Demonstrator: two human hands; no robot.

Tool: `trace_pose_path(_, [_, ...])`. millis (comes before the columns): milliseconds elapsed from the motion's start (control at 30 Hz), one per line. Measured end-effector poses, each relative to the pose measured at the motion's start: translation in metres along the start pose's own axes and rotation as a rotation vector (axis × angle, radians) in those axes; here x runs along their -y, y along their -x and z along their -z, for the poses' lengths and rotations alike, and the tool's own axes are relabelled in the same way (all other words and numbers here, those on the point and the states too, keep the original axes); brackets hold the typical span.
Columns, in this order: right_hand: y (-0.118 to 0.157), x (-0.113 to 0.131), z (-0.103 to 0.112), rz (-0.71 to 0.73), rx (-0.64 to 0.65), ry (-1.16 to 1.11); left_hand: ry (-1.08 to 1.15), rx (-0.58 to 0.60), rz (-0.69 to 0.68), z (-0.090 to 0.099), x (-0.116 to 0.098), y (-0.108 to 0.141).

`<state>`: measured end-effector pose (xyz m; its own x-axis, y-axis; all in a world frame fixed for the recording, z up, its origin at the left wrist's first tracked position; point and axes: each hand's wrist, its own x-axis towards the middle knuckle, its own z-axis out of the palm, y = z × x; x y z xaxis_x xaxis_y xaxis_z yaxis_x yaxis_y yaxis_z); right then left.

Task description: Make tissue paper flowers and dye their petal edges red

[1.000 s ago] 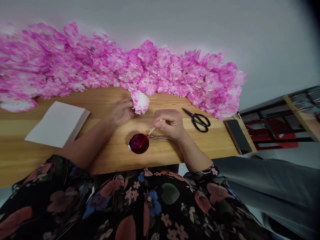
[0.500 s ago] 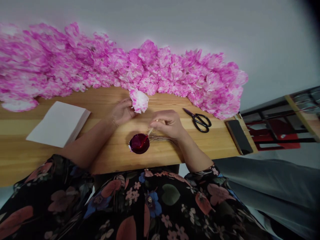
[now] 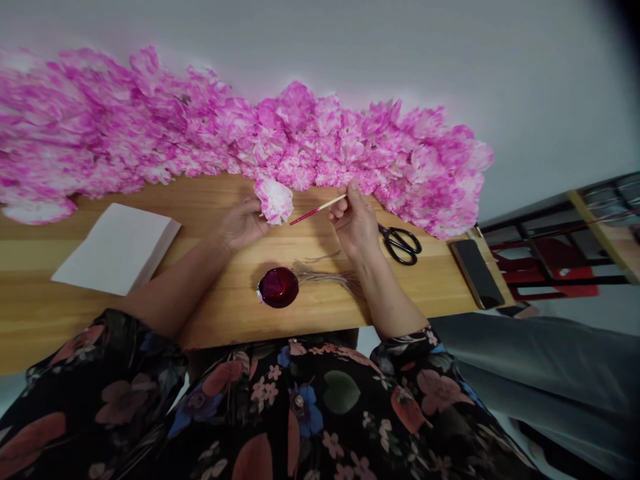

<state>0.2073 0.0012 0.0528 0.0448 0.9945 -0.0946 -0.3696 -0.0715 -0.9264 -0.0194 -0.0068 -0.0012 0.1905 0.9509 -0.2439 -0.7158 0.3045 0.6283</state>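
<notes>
My left hand (image 3: pixel 246 223) is closed on a white paper flower (image 3: pixel 275 201) with pink edges, holding it up above the table. Between the fingers of my right hand (image 3: pixel 354 222) is a thin wooden stick (image 3: pixel 324 206), its lower half stained dark red. The stained tip points left toward the flower, a small gap apart from it. Below both hands stands a small bowl (image 3: pixel 279 288) of dark red liquid. A bundle of thin wires or stems (image 3: pixel 327 275) lies just right of the bowl, partly behind my right wrist.
Many pink-and-white paper flowers (image 3: pixel 300 137) are heaped along the back against the wall. A stack of white paper (image 3: pixel 117 247) lies at the left. Black-handled scissors (image 3: pixel 403 245) rest right of my right hand, with a phone (image 3: pixel 477 274) near the table's right end.
My right hand has lifted the stick out of the bowl and moved up and slightly right, bringing its tip beside the flower. My left hand and the flower have shifted slightly left.
</notes>
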Motion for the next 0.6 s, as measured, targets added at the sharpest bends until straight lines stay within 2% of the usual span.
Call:
trace_pose_path(300, [-0.0059, -0.0083, 0.0057, 0.004, 0.004, 0.011, -0.046, 0.026, -0.015, 0.0038, 0.0008, -0.0023])
trace_pose_path(500, [-0.0046, -0.0065, 0.004, 0.007, 0.001, -0.028, -0.027, 0.078, -0.024, 0.0081, 0.0034, -0.0049])
trace_pose_path(600, [-0.0037, -0.0045, 0.0028, -0.002, -0.011, -0.039, -0.021, 0.062, -0.01, 0.0071, 0.0037, -0.0039])
